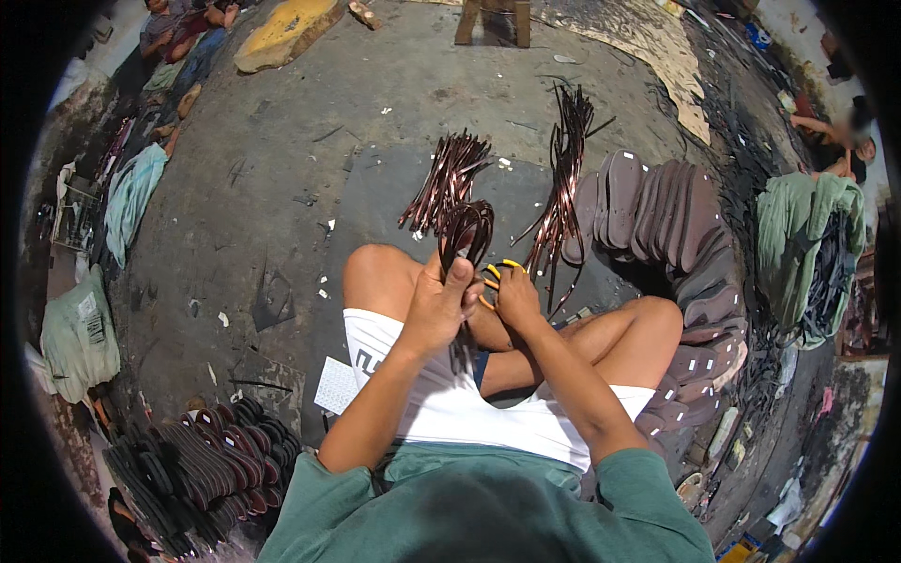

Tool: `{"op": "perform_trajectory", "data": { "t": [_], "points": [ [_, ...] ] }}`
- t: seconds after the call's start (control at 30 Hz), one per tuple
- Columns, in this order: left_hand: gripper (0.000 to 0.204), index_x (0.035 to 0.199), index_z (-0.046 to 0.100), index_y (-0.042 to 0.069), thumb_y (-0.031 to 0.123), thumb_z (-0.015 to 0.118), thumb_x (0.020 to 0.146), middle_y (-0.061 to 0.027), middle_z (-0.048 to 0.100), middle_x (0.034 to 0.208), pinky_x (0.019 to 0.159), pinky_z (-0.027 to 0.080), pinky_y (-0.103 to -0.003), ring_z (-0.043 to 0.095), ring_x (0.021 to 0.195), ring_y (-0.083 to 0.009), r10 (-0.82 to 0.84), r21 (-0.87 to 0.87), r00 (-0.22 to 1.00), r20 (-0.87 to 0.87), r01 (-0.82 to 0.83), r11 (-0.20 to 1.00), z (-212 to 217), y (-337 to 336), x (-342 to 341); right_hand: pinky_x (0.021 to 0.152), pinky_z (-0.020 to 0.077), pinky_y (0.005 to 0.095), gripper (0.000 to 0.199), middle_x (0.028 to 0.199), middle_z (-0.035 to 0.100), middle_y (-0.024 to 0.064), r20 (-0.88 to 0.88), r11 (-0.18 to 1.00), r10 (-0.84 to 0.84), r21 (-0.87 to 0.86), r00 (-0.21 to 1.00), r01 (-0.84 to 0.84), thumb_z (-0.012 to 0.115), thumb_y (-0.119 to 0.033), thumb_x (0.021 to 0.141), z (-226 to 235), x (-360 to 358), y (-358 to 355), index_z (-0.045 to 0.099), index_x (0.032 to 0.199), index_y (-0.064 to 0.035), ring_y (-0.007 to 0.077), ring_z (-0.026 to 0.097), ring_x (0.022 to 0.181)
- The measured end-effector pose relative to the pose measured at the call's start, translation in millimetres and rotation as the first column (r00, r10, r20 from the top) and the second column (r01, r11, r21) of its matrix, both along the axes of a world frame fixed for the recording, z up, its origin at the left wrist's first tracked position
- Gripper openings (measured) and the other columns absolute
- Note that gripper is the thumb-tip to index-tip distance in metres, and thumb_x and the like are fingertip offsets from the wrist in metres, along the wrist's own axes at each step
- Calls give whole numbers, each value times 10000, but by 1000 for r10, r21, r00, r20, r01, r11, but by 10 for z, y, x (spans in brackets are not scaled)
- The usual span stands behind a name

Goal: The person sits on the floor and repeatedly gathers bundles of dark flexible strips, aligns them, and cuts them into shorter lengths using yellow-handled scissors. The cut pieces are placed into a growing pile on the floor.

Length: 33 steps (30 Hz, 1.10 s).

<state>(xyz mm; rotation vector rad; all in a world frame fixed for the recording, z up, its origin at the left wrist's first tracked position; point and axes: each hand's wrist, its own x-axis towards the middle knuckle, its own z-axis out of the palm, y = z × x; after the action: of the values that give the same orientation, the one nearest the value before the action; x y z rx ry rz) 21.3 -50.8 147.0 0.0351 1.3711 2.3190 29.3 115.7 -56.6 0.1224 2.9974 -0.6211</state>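
Observation:
My left hand [439, 302] is closed round a looped bundle of glossy dark brown straps [467, 228], its thumb pressed along the front; some strap ends hang below the fist. Just to the right, my right hand [518, 298] grips scissors [490, 272] with yellow and black handles, whose blades I cannot make out. Beyond the held bundle, a pile of shiny brown straps [449, 178] lies on the dark mat. A longer strap pile [565, 183] is spread farther right, its ends reaching toward my right knee.
Brown sandal soles [671, 202] stand in a curved row round my right knee. More stacked soles [211, 460] are at lower left. A wooden stool [494, 21] and a yellowish slab [286, 33] are at the far side. Green sacks [809, 249] stand right; other people sit at the edges.

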Motion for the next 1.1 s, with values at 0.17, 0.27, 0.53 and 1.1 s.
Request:
{"op": "perform_trajectory", "data": {
  "t": [0.17, 0.27, 0.53, 1.1],
  "points": [
    [387, 1064, 557, 70, 411, 640, 900, 58, 432, 696, 469, 323, -156, 413, 609, -1, -10, -18, 993, -117, 8, 1000, 41, 50, -7, 772, 524, 454, 346, 964, 645, 213, 167, 990, 141, -11, 976, -142, 639, -125, 780, 41, -81, 69, 546, 1085, 9, 381, 649, 921],
    [405, 1120, 570, 37, 357, 671, 894, 59, 488, 737, 554, 370, -155, 448, 655, -3, 41, -18, 976, -216, -46, 999, 118, 102, 3, 759, 519, 457, 386, 939, 654, 206, 267, 998, -1, -61, 964, 18, 667, -175, 759, 452, -62, 172, 546, 1082, -4, 383, 647, 924],
    [384, 1134, 574, -2, 206, 733, 852, 11, 637, 883, 704, 442, -189, 537, 775, -27, 57, -274, 891, -450, -198, 941, 86, -27, -64, 622, 471, 295, 579, 799, 528, 20, 101, 115, 77, -989, 992, 92, 601, -555, 870, 2009, 1124, 112, 515, 1109, -35, 126, 549, 720],
    [544, 1221, 559, 5, 290, 766, 805, -38, 651, 1066, 737, 476, -230, 596, 840, -105, 152, 207, 922, -357, -80, 975, 266, 23, 133, 705, 417, 307, 937, 801, 465, 62, -41, -307, 163, -952, 986, 11, 212, -784, 853, 2553, 1409, -79, 455, 1203, 50, 158, 478, 749]
  ]
}}
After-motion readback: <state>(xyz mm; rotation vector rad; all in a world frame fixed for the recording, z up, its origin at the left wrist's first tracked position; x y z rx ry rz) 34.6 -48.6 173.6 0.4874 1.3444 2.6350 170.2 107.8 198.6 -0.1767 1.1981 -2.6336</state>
